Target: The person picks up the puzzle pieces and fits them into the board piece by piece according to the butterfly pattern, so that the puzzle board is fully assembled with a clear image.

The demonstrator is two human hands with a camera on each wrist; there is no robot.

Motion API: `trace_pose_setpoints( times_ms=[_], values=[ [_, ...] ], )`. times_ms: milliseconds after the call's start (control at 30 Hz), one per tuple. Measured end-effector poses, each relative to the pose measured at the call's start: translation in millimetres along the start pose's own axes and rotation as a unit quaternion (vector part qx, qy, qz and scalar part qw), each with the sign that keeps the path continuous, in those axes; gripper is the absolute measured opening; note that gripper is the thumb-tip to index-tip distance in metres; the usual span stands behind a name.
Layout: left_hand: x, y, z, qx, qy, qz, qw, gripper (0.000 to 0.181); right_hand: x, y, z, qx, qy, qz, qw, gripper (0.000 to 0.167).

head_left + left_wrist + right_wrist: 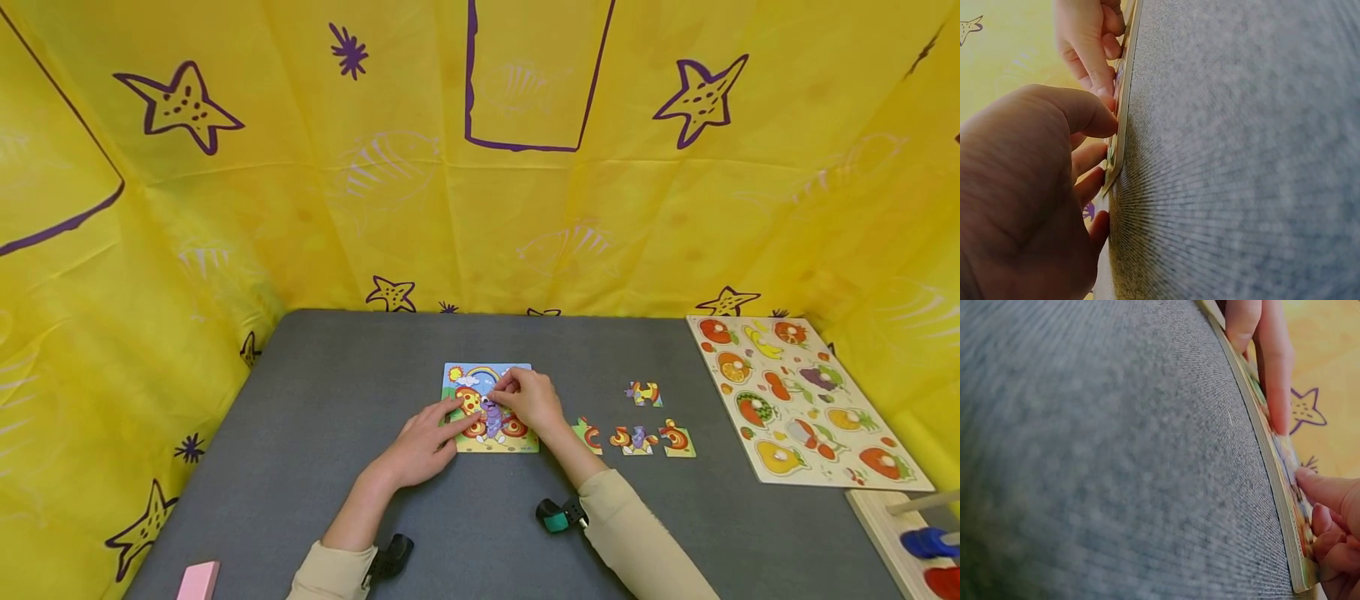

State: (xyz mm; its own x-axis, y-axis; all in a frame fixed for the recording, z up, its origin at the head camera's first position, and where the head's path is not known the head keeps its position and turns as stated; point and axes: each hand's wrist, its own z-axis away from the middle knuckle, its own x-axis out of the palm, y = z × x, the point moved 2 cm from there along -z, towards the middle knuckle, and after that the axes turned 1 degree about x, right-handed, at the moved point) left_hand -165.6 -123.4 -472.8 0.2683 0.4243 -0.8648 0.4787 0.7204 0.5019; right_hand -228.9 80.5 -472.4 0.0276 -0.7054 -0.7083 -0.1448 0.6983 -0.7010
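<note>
A small square picture puzzle (472, 372) lies flat on the table, showing a purple-bodied butterfly under a rainbow. My left hand (423, 446) rests at its left side, with the fingers extended onto the picture; the left wrist view shows the thumb and fingertips (1110, 125) at its edge. From the right, my right hand (534, 400) reaches over the picture, its thumb and forefinger close together near the butterfly's head. In the right wrist view one right fingertip (1302, 474) presses the surface while other fingers are curled. Whether a piece sits between them is hidden.
Right of the puzzle lie several loose puzzle pieces (637, 440), one piece (645, 394) set farther back. A wooden fruit board (750, 400) stands at the table's right edge, with a wooden bead frame (877, 533) nearer. A pink block (198, 579) is at front left.
</note>
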Motion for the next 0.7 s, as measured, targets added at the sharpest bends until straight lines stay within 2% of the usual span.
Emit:
trace_pose_setpoints(
  times_ms=[300,433,567,700],
  values=[
    [-5.9,9.4,-1.9,0.01,0.015,-0.023,0.9996,0.048,2.5,-0.5,-0.5,-0.013,-0.011,0.019,0.9997,0.01],
    [-8.8,14.1,-6.6,0.047,0.024,-0.045,0.9976,0.049,1.3,-1.9,-0.1,-0.009,-0.017,0.019,0.9996,0.008],
    [-9.6,20.8,-14.5,0.076,0.011,-0.057,0.9954,0.05,0.3,-3.4,-0.6,-0.005,-0.018,0.025,0.9995,0.008],
    [-9.3,24.1,-19.5,0.058,-0.015,-0.052,0.9969,0.052,-0.5,-4.0,-0.6,-0.003,-0.024,0.022,0.9995,0.009]
  ],
)
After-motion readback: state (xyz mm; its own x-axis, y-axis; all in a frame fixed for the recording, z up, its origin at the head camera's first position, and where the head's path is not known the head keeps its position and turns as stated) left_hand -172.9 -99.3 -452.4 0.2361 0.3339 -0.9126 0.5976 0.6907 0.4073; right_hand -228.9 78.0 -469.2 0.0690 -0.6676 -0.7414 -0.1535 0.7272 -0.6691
